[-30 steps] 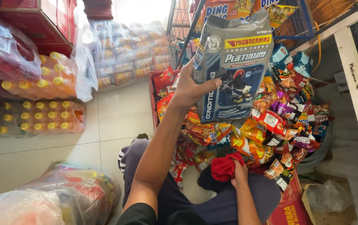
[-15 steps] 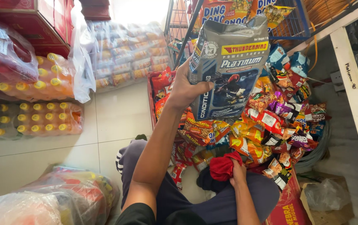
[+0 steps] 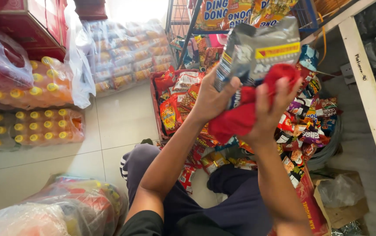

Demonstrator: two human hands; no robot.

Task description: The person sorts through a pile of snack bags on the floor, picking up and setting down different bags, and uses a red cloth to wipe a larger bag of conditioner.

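Note:
My left hand [image 3: 212, 98] grips a large grey foil packet [image 3: 262, 46] with a yellow band, held up in front of me. My right hand [image 3: 271, 113] presses a red cloth [image 3: 245, 113] against the front of that packet. Both hands are raised over a pile of snack packets [image 3: 301, 126] lying in front of my knees. I sit on the floor in dark trousers [image 3: 223, 196].
A red box of snack packets [image 3: 170, 105] stands on the tiled floor. Shrink-wrapped bottles of orange drink [image 3: 35, 126] lie at left. Plastic-wrapped goods [image 3: 65, 209] sit at the lower left. A wire rack [image 3: 183, 22] and a white shelf post [image 3: 367, 87] stand behind.
My right hand has come up from the pile with the red cloth and now presses it on the packet. The packet has tilted and moved slightly right.

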